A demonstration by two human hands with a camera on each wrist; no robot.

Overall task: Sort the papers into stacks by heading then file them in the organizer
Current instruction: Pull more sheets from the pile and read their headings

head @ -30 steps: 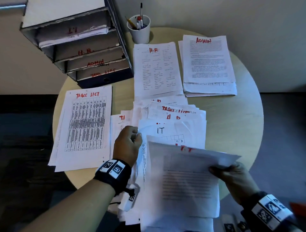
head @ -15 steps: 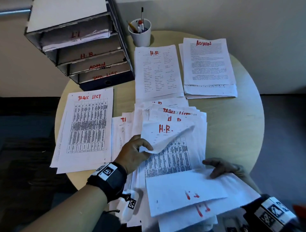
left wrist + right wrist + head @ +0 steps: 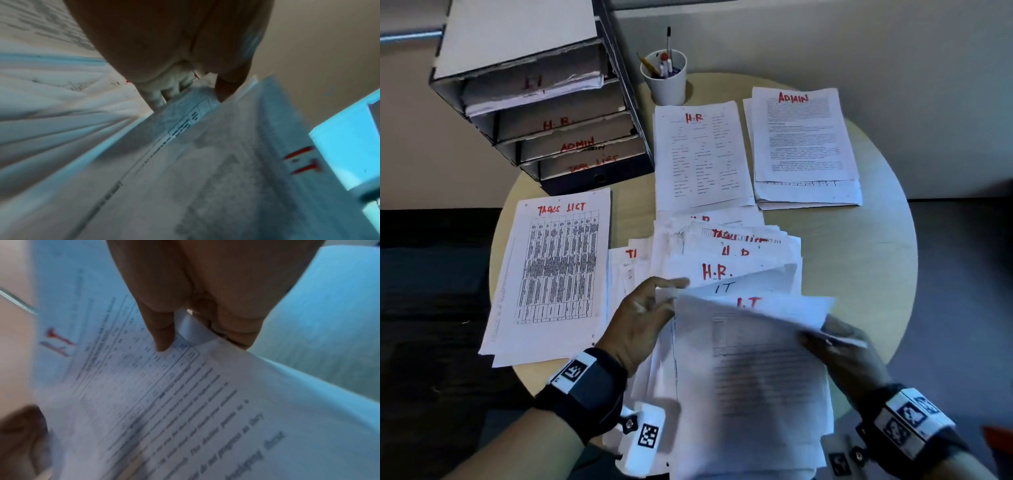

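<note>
head view, seen from above: a round table (image 3: 859, 260) carries three sorted stacks and one loose heap. the organizer (image 3: 541, 113) stands at 11 o'clock, its trays lettered i.t, h.r., admin and a fourth heading smeared and only partly legible; its left edge is cut off by the frame. the tasks list stack (image 3: 554, 270) lies at 9 o'clock, the h.r stack (image 3: 702, 157) at 12 o'clock, the admin stack (image 3: 804, 140) at 1 o'clock, just beside the h.r stack but apart from it. a pen cup (image 3: 666, 82) stands behind the h.r stack.

the unsorted heap (image 3: 736, 250) fans out at the centre; most of its headings are covered by the sheets above, so only fragments in red show. nearest the viewer, the i.t sheets (image 3: 753, 356) are lifted off the heap, their print blurred and their lower edge running out of frame.

the left hand (image 3: 640, 322) pinches the left corner of the lifted sheets between thumb and fingers; in the left wrist view the fingers (image 3: 164, 92) curl under a paper edge. the right hand (image 3: 846, 353) grips the right edge of the same sheets, largely hidden beneath them; the right wrist view shows its thumb (image 3: 162, 331) pressed on top and fingers folded below, all in soft focus.
</note>
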